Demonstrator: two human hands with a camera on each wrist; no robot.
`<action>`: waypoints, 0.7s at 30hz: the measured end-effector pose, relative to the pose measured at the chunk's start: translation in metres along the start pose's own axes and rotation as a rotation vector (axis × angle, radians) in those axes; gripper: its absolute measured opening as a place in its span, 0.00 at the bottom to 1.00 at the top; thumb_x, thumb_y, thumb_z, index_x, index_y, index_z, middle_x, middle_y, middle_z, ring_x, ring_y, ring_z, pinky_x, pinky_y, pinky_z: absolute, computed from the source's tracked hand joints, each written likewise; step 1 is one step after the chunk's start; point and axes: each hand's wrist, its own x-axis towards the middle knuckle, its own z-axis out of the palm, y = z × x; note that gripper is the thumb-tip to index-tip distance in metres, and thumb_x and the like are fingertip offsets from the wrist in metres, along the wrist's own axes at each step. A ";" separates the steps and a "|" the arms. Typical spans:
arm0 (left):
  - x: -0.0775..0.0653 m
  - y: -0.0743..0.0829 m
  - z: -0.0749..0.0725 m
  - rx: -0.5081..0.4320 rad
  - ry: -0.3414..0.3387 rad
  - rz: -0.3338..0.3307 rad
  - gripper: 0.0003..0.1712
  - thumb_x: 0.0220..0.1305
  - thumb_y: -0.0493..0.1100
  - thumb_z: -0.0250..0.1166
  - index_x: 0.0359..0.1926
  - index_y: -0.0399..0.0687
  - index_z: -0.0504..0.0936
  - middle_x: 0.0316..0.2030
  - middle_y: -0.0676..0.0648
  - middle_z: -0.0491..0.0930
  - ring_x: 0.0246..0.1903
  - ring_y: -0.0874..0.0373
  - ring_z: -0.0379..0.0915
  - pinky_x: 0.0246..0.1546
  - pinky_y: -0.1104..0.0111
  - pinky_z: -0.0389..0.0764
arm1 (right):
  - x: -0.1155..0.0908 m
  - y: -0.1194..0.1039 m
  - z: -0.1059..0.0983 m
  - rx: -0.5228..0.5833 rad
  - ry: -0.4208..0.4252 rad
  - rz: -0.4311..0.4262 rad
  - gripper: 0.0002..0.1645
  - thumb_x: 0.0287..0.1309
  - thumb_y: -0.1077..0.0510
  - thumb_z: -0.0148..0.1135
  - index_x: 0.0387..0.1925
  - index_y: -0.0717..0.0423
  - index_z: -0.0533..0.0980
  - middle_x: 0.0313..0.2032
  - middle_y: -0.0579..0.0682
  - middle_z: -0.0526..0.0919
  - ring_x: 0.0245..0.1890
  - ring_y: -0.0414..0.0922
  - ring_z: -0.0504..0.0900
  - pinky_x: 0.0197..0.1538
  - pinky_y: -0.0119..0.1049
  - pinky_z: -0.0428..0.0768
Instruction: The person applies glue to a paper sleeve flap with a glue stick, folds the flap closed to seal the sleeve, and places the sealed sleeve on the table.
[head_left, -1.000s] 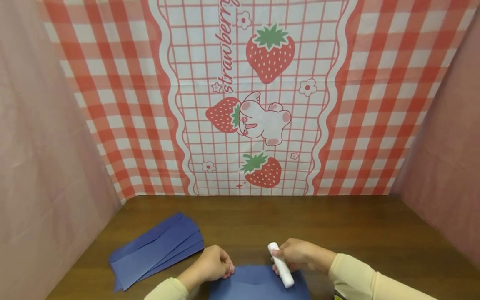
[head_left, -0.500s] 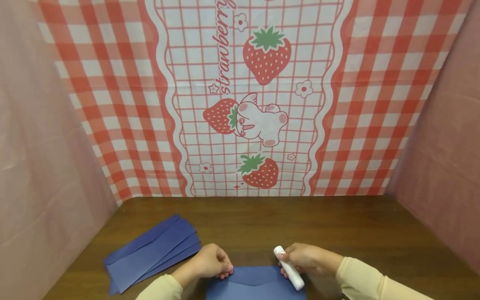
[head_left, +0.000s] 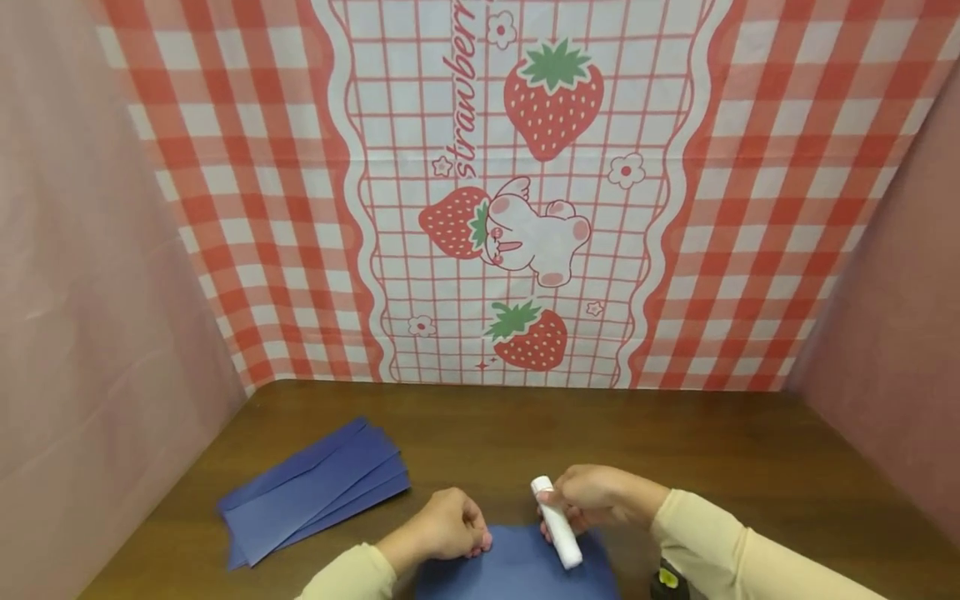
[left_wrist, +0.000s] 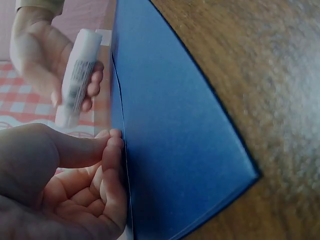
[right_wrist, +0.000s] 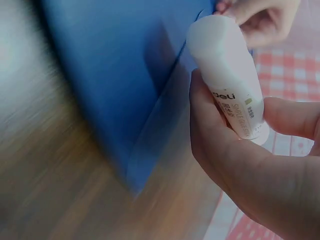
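A blue envelope (head_left: 517, 579) lies at the near edge of the table, its flap line showing in the left wrist view. My left hand (head_left: 452, 525) pinches the flap's edge between thumb and fingertips at the envelope's upper left. In my right hand (head_left: 596, 496) is a white glue stick (head_left: 558, 529), gripped round its middle and tilted over the envelope's right side. Printed lettering shows on the glue stick (right_wrist: 240, 95) in the right wrist view. The lower part of the envelope is cut off by the head view's bottom edge.
Several more blue envelopes (head_left: 315, 492) lie fanned out on the brown wooden table (head_left: 675, 433) at the left. Behind the table hangs a red-checked strawberry cloth (head_left: 510, 333). Pinkish cloth (head_left: 885, 333) closes off both sides. A dark object (head_left: 667, 581) with a yellow patch sits below the right sleeve.
The right hand with the glue stick went right over the envelope, then back left. The left hand has shifted a little right along the flap's edge. The head view has swayed slightly.
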 end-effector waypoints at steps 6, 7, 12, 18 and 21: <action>0.004 0.005 0.004 -0.006 0.020 0.005 0.10 0.52 0.27 0.60 0.18 0.38 0.82 0.16 0.47 0.82 0.14 0.68 0.69 0.16 0.79 0.71 | 0.015 -0.012 0.019 -0.033 -0.027 -0.021 0.11 0.68 0.62 0.48 0.35 0.67 0.72 0.25 0.52 0.80 0.28 0.41 0.82 0.41 0.39 0.83; 0.004 0.005 0.005 -0.013 0.018 0.007 0.10 0.51 0.27 0.60 0.18 0.37 0.82 0.16 0.47 0.82 0.14 0.68 0.69 0.16 0.79 0.70 | 0.016 -0.011 0.021 -0.037 -0.025 -0.020 0.11 0.69 0.62 0.48 0.35 0.67 0.72 0.25 0.52 0.80 0.28 0.41 0.82 0.41 0.39 0.83; 0.001 0.004 0.009 -0.031 0.006 -0.012 0.10 0.50 0.26 0.59 0.17 0.36 0.82 0.15 0.46 0.82 0.13 0.68 0.68 0.16 0.79 0.69 | 0.017 -0.003 0.027 -0.032 -0.020 -0.026 0.12 0.69 0.61 0.49 0.36 0.69 0.73 0.26 0.52 0.81 0.29 0.42 0.82 0.41 0.39 0.83; 0.003 0.005 0.003 -0.003 0.028 -0.043 0.09 0.50 0.28 0.63 0.17 0.37 0.83 0.13 0.47 0.81 0.12 0.68 0.67 0.15 0.78 0.68 | 0.021 -0.001 0.032 -0.038 -0.008 -0.053 0.14 0.68 0.61 0.50 0.40 0.72 0.73 0.27 0.53 0.80 0.29 0.41 0.81 0.39 0.37 0.83; 0.005 0.006 -0.001 0.036 0.063 -0.032 0.09 0.51 0.30 0.65 0.17 0.39 0.83 0.13 0.48 0.80 0.13 0.68 0.67 0.15 0.78 0.68 | 0.024 -0.005 0.032 -0.049 0.007 -0.050 0.15 0.68 0.61 0.50 0.41 0.73 0.73 0.28 0.53 0.80 0.29 0.41 0.81 0.39 0.36 0.83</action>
